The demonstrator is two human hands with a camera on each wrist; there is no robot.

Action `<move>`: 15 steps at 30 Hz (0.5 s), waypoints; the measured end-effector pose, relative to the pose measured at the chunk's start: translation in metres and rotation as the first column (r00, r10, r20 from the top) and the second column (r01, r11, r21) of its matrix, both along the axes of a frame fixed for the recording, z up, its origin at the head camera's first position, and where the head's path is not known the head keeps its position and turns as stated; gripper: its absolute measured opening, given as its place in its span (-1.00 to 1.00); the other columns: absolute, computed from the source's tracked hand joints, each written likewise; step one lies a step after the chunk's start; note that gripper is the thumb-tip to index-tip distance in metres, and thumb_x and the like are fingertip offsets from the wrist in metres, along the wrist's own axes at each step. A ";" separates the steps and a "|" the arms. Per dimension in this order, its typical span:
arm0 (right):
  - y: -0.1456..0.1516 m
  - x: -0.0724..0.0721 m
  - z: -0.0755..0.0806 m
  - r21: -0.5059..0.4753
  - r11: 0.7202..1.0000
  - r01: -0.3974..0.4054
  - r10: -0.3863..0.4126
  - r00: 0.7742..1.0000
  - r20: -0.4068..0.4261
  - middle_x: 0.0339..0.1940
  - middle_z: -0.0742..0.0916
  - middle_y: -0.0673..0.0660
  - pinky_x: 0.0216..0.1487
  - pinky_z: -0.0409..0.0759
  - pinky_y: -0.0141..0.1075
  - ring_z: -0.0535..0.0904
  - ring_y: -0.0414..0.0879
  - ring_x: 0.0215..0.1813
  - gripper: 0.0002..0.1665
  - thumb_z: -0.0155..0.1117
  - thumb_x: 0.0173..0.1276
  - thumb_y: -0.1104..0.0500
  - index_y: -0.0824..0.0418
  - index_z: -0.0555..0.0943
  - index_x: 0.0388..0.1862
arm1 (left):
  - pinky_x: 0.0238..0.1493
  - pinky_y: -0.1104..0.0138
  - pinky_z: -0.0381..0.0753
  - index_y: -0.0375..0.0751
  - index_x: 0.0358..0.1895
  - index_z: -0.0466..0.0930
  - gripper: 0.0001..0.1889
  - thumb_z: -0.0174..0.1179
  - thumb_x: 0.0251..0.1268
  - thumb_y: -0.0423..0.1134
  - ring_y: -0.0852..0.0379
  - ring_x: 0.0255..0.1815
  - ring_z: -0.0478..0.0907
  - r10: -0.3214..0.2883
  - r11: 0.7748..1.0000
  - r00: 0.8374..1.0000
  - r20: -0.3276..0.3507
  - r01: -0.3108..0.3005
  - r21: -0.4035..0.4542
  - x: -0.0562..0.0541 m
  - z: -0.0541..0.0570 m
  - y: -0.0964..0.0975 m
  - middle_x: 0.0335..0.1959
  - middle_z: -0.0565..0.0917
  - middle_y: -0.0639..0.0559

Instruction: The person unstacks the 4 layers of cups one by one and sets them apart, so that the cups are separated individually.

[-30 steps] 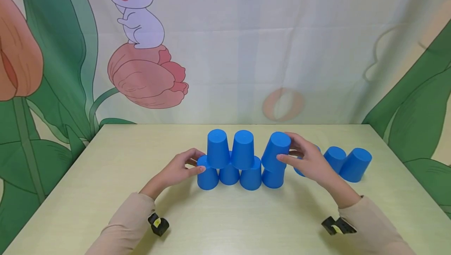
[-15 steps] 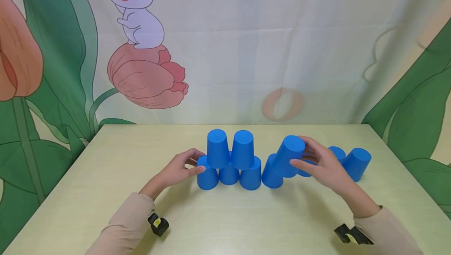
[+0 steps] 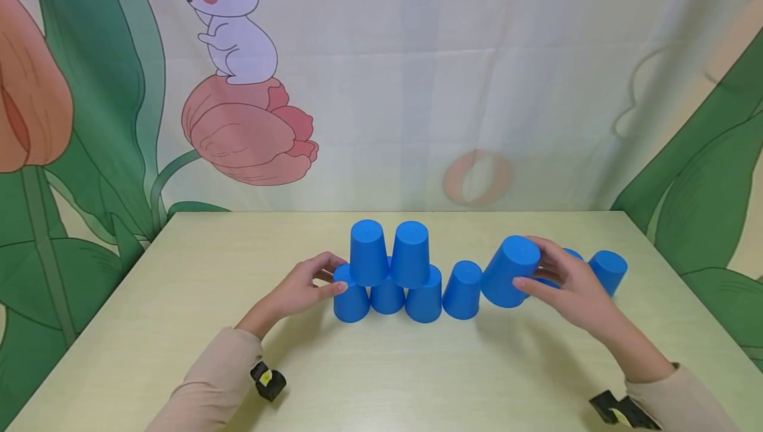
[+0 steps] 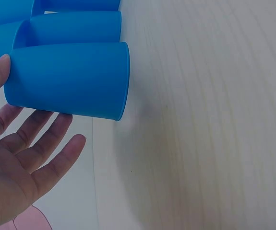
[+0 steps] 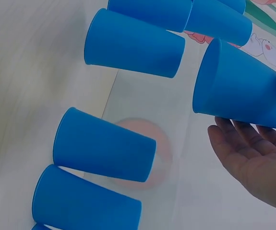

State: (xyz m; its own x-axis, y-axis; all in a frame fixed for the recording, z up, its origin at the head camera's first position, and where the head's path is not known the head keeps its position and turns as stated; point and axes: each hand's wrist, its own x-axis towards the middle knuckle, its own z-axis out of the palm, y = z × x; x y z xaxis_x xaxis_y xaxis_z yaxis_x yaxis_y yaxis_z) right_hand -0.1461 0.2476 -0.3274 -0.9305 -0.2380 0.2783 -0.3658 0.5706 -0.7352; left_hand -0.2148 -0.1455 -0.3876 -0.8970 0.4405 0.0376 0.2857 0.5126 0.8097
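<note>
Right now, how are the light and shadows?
Head view: brightest, soft shadows on the pale yellow rectangular table; left wrist view: dimmer, a grey shadow beside the nearest blue tapered plastic cup; right wrist view: dim, no strong glare on the held blue tapered plastic cup.

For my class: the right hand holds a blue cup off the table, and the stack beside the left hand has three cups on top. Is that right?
Not quite: the head view shows two cups on top, not three. The rest stands: the right hand holds a blue cup off the table, and the stack is beside the left hand.
</note>
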 end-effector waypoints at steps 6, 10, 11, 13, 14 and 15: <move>0.008 0.004 -0.001 0.033 0.999 0.026 -0.025 0.999 -0.029 0.09 0.53 0.31 -0.02 0.52 -0.27 0.50 0.23 0.05 -0.35 0.26 0.23 0.20 0.32 0.27 0.26 | -0.09 0.11 0.52 -0.23 0.06 0.40 -0.59 0.19 0.21 -0.13 -0.06 -0.05 0.49 0.001 1.000 1.000 -0.003 -0.001 -0.005 0.000 0.000 0.000 -0.06 0.55 -0.08; 0.014 0.006 -0.003 0.044 0.998 0.036 -0.035 0.999 -0.032 0.08 0.53 0.32 -0.06 0.52 -0.39 0.51 0.24 0.03 -0.35 0.26 0.23 0.20 0.33 0.27 0.26 | -0.09 0.11 0.52 -0.23 0.07 0.40 -0.59 0.19 0.21 -0.13 -0.06 -0.05 0.49 0.004 1.000 1.000 -0.004 -0.004 -0.008 0.000 0.001 0.000 -0.06 0.55 -0.08; 0.016 0.007 -0.003 0.045 0.998 0.038 -0.037 0.999 -0.031 0.08 0.53 0.33 -0.06 0.54 -0.32 0.50 0.25 0.03 -0.35 0.26 0.23 0.20 0.34 0.27 0.26 | -0.09 0.11 0.52 -0.23 0.07 0.40 -0.59 0.19 0.21 -0.14 -0.06 -0.05 0.49 0.004 1.000 1.000 -0.004 -0.004 -0.008 0.000 0.001 0.000 -0.06 0.55 -0.08; 0.019 0.008 -0.004 0.040 0.998 0.041 -0.041 0.999 -0.023 0.09 0.52 0.34 -0.08 0.53 -0.36 0.50 0.26 0.03 -0.35 0.25 0.24 0.20 0.33 0.26 0.26 | -0.09 0.11 0.52 -0.23 0.07 0.40 -0.59 0.19 0.21 -0.14 -0.06 -0.04 0.49 0.006 1.000 1.000 -0.002 -0.006 -0.009 0.000 0.001 0.001 -0.06 0.55 -0.08; 0.020 0.008 -0.005 0.038 0.998 0.043 -0.042 0.999 -0.021 0.09 0.52 0.34 -0.08 0.54 -0.35 0.50 0.26 0.03 -0.35 0.25 0.24 0.21 0.33 0.26 0.26 | -0.09 0.11 0.52 -0.23 0.07 0.40 -0.59 0.19 0.21 -0.14 -0.06 -0.04 0.49 0.006 1.000 1.000 -0.002 -0.006 -0.008 0.000 0.001 0.001 -0.06 0.55 -0.08; 0.022 0.009 -0.005 0.035 0.998 0.044 -0.043 0.999 -0.019 0.09 0.52 0.33 -0.09 0.51 -0.43 0.50 0.24 0.03 -0.35 0.25 0.24 0.21 0.32 0.27 0.27 | -0.09 0.11 0.52 -0.23 0.06 0.40 -0.59 0.19 0.21 -0.13 -0.06 -0.04 0.49 0.006 1.000 1.000 -0.001 -0.006 -0.008 0.000 0.001 0.000 -0.06 0.55 -0.08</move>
